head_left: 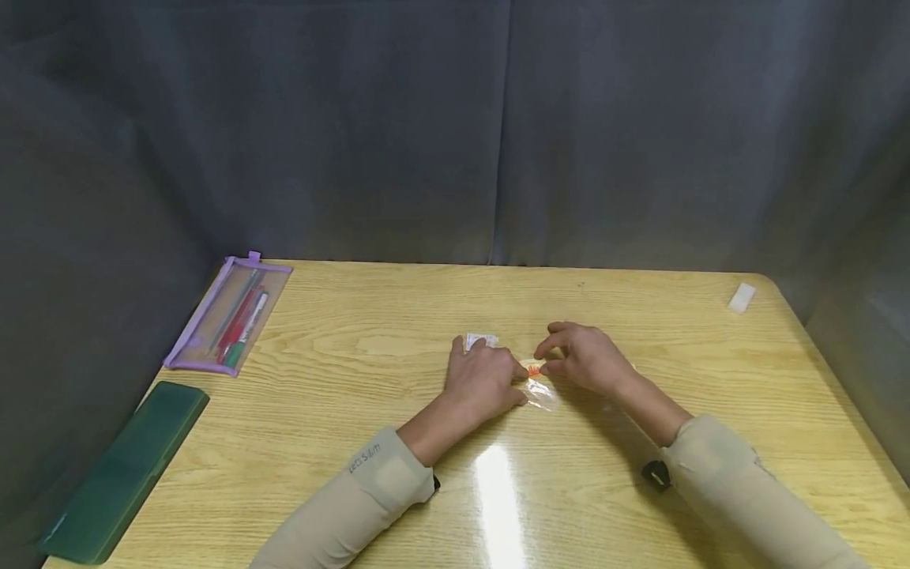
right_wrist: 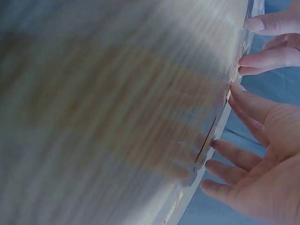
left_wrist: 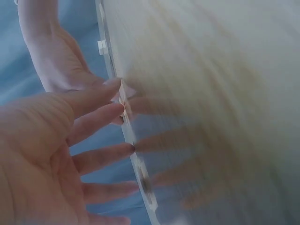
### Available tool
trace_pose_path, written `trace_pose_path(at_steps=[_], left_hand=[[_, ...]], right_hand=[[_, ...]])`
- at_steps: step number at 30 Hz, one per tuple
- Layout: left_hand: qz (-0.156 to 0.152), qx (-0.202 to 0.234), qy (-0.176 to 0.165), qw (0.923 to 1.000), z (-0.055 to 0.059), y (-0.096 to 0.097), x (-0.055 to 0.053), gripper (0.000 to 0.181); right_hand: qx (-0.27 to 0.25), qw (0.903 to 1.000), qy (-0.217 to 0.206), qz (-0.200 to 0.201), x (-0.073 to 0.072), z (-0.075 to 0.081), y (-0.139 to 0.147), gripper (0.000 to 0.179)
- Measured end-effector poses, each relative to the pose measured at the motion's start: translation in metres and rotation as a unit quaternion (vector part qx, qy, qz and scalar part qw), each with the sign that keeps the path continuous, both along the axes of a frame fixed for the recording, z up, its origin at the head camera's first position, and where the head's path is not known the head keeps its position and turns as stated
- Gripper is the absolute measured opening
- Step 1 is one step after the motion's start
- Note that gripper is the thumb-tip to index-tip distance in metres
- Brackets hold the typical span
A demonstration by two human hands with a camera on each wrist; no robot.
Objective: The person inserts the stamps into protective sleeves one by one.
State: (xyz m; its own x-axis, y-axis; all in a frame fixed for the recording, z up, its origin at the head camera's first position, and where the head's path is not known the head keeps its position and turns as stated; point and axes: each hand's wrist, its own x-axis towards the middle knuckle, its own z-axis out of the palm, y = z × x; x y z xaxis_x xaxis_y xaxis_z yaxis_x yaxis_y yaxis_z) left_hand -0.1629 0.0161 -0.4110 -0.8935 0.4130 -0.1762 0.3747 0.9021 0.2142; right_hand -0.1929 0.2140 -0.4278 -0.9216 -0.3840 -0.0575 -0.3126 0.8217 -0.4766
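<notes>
A small clear plastic piece [head_left: 540,395] with an orange-printed part [head_left: 534,371] lies flat on the wooden table, between the two hands; its exact kind is unclear. My left hand [head_left: 483,383] rests on the table at its left side, fingers spread, thumb and index near its edge. From the right, my right hand [head_left: 586,359] touches the orange part with the thumb, the index fingertip slightly apart from it. Straight, spread fingers of the left hand [left_wrist: 51,154] meet the tabletop in the left wrist view. In the right wrist view, the right hand [right_wrist: 276,154] has its fingertips at table level.
Just beyond the left fingers lies a small white printed piece [head_left: 482,338]. A purple-edged mesh pouch [head_left: 206,304] with pens is at the far left, a green case [head_left: 124,474] nearer. At the back right sits a white block [head_left: 742,298]. Dark curtains [head_left: 355,134] surround the table.
</notes>
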Motion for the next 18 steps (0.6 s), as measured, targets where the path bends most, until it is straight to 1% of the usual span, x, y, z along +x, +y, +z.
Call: trace_pose_path(at_steps=[5, 9, 11, 13, 15, 18], left_hand=[[-0.009, 0.001, 0.023, 0.9997, -0.001, 0.0, 0.0, 0.03], [-0.009, 0.007, 0.035, 0.9993, -0.002, 0.0, -0.001, 0.027], [-0.009, 0.012, 0.027, 0.9995, -0.003, -0.001, 0.0, 0.029], [-0.017, 0.012, 0.012, 0.9997, -0.003, -0.002, 0.0, 0.035], [-0.032, 0.01, -0.003, 0.9994, -0.003, -0.004, 0.001, 0.041], [-0.059, 0.005, -0.024, 0.998, -0.004, -0.007, 0.001, 0.046]], right_hand=[[-0.005, 1.0, 0.003, -0.005, 0.0, 0.001, -0.001, 0.014], [-0.014, 0.9999, 0.003, -0.003, 0.0, 0.001, 0.001, 0.013], [-0.024, 0.9997, -0.004, -0.004, 0.0, 0.001, 0.005, 0.016], [-0.036, 0.9993, -0.013, -0.004, 0.001, 0.0, 0.01, 0.021], [-0.049, 0.9986, -0.02, 0.003, 0.001, -0.002, 0.014, 0.027], [-0.061, 0.9974, -0.026, 0.03, 0.001, -0.004, 0.017, 0.033]])
